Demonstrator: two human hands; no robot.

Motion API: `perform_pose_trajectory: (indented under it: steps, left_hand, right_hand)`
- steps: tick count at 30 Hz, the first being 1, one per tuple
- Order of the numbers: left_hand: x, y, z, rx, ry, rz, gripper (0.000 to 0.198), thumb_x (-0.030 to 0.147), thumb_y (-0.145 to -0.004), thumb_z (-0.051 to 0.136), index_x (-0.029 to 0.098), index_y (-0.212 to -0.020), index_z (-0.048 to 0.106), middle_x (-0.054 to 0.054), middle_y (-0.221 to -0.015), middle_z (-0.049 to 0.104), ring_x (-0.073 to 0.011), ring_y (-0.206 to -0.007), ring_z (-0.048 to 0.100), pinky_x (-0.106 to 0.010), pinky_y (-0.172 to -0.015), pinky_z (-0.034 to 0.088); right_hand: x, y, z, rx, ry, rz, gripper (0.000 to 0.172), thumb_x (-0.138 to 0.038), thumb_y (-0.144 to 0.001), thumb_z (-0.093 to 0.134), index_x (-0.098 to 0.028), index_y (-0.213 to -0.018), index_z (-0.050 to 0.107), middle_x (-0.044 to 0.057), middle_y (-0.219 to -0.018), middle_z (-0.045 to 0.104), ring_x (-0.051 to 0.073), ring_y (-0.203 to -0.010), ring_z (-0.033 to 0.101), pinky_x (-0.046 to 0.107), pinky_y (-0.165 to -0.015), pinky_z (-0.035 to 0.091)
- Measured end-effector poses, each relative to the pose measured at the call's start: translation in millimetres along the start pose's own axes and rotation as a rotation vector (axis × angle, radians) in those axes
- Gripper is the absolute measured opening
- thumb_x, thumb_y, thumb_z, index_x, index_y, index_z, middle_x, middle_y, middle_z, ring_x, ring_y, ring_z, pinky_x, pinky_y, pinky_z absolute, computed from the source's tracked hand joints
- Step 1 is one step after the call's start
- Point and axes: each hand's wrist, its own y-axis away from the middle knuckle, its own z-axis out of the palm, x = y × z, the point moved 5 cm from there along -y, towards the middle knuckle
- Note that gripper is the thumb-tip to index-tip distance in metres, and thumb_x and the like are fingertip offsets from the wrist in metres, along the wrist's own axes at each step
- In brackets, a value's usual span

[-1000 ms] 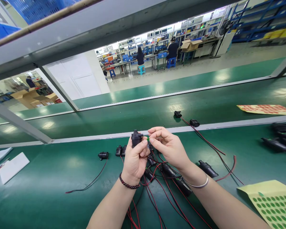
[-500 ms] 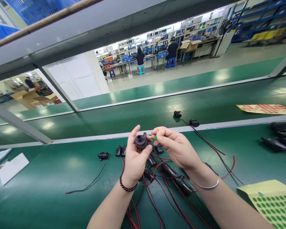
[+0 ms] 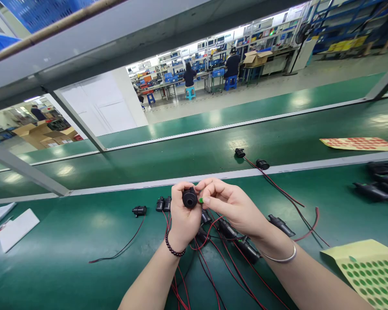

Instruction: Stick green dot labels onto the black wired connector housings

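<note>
My left hand (image 3: 186,217) is wrapped round a small black pump-like part (image 3: 189,198), its round opening facing me. Between the thumb and finger of my right hand (image 3: 231,204) is a small green sticker (image 3: 201,200), close beside the right side of that part. Below and behind my hands, several black cylindrical parts (image 3: 248,249) with red and black wires lie on the green table (image 3: 67,267). A yellow sheet of green round stickers (image 3: 371,275) lies at the lower right.
A lone black part (image 3: 139,210) with a wire lies left of my hands. White papers (image 3: 19,230) are at the far left, a red sticker sheet (image 3: 358,144) at the back right. Dark parts (image 3: 375,191) are piled at the right edge. People sit in the background.
My left hand has turned the black part so its opening faces me, and its fingers have closed in. My right hand has moved left with the green sticker, nearer the part.
</note>
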Motion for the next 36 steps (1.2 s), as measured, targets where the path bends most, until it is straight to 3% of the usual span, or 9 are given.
perform_pose_trajectory:
  steps: [13,36]
  left_hand:
    - [-6.1,2.1,3.5,-0.014,-0.126,0.035,0.026,0.019,-0.079,0.061,0.024,-0.102,0.051,-0.001,-0.095,0.057,-0.0164,-0.085,0.057,-0.032,-0.077,0.046]
    - [-5.6,2.4,4.8,0.018,-0.134,0.063,0.026,0.014,-0.077,0.059,0.023,-0.1,0.051,-0.001,-0.091,0.057,-0.0159,-0.083,0.058,-0.032,-0.077,0.047]
  right_hand:
    - [3.8,-3.3,0.9,0.082,0.105,-0.111,0.015,-0.028,-0.076,0.069,-0.019,-0.068,0.06,0.006,-0.095,0.059,0.017,-0.085,0.059,0.033,-0.079,0.052]
    - [2.0,-2.7,1.9,0.139,0.226,-0.168,0.008,-0.018,-0.072,0.063,-0.02,-0.066,0.059,0.007,-0.092,0.061,0.018,-0.08,0.06,0.031,-0.07,0.051]
